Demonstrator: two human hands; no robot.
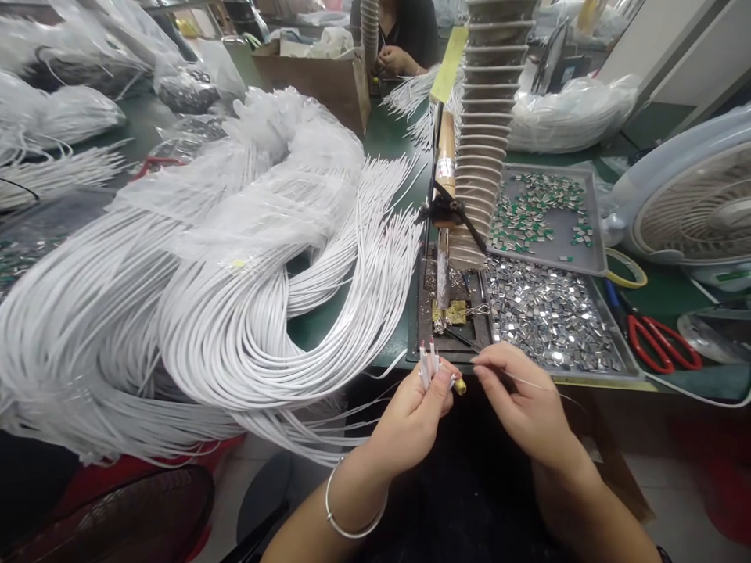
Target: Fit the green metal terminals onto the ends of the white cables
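My left hand (414,414) is closed around several white cable ends (428,364) with reddish tips, held upright, and a small yellow piece (461,386) sticks out beside its fingers. To its right, my right hand (522,399) pinches a thin wire (543,384) between thumb and forefinger. Just beyond the hands, a soldering iron (444,266) hangs tip down over a dark tray (423,313) with a yellowish block (458,313). A large bundle of white cables (264,352), partly wrapped in clear plastic, lies on the left.
A ribbed hose (484,133) hangs beside the iron. Right of it are a tray of green-ended connectors (597,234), a tray of metal shells (627,363), red-handled scissors (660,344) and a fan (698,195). A cardboard box (317,82) and another person (404,39) are behind.
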